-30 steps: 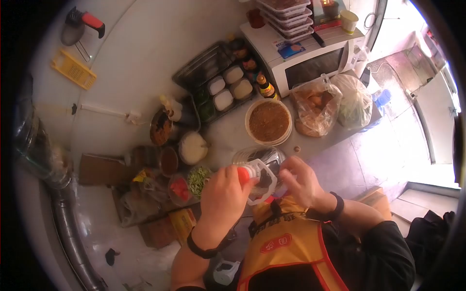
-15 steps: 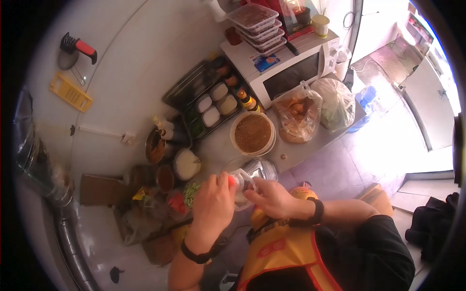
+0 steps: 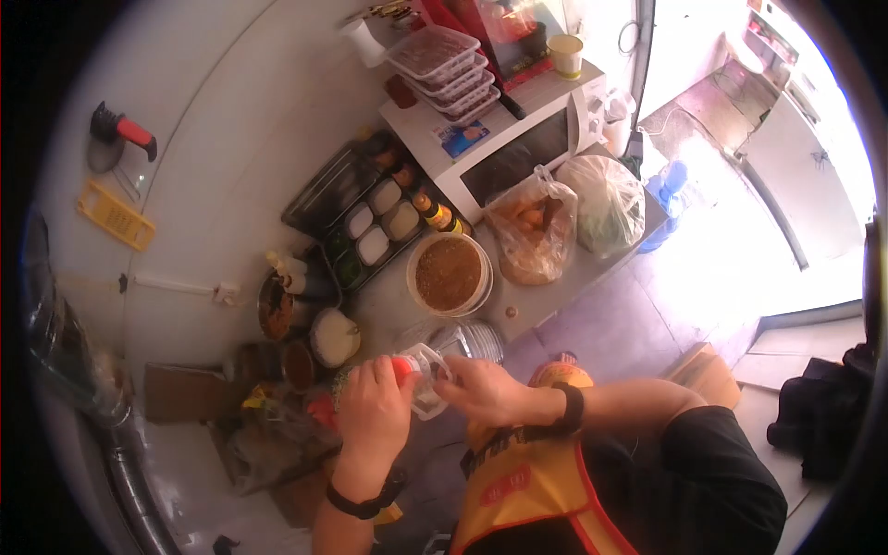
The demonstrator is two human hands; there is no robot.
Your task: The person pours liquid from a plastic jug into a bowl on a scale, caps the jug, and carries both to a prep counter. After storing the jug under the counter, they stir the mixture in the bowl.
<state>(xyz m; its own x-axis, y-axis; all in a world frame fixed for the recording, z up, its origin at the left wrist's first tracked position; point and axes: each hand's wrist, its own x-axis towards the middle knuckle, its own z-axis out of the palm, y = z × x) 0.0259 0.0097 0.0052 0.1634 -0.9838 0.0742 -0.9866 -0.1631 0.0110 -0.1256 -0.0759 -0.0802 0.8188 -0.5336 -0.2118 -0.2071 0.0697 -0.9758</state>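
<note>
Nearest us is our yellow cloth apron with red edging (image 3: 541, 476). Beyond it, our left hand (image 3: 375, 407) curls its fingers around the red end of a translucent whitish plastic container (image 3: 429, 400), raised in front of us. Our right hand (image 3: 486, 393) has bent fingers against its other side; we cannot tell whether they pinch it. Past the hands, clear plastic tubs (image 3: 476, 342) rest on the grey counter (image 3: 546, 301), just beside a round white bucket (image 3: 481, 296) of brown filling. Farther off we see a white boxy microwave (image 3: 518, 165).
</note>
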